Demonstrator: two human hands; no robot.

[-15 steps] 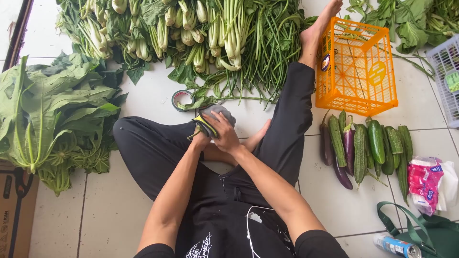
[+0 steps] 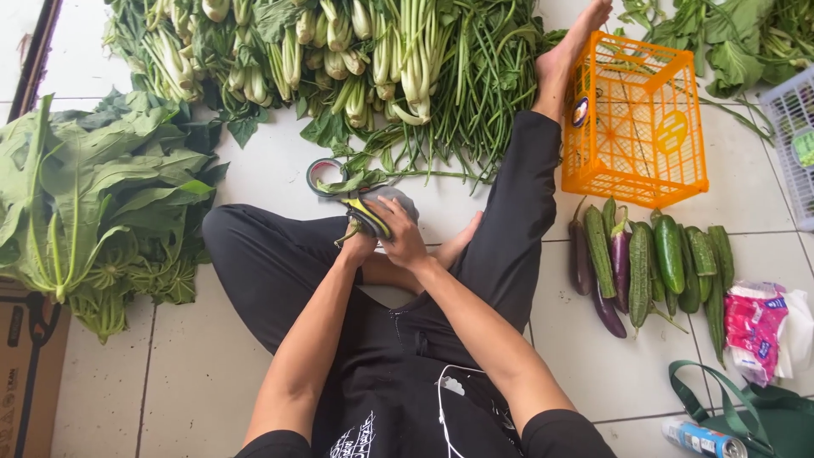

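I sit on the tiled floor with my legs spread. My left hand (image 2: 354, 248) and my right hand (image 2: 405, 240) meet just above my lap. Between them is a small bundle (image 2: 373, 210) of green stems, wrapped in something dark with a yellow stripe and a grey end. The left hand grips it from below. The right hand's fingers press on its top and side. A roll of tape (image 2: 326, 175) lies on the floor just beyond the bundle, partly under loose leaves.
Piles of leafy greens (image 2: 93, 203) lie at the left, with bok choy and long stems (image 2: 381, 68) ahead. An orange plastic crate (image 2: 636, 119) stands to the right. Near it lie cucumbers and purple eggplants (image 2: 653, 263), a pink packet (image 2: 753, 326) and a green bag (image 2: 746, 416).
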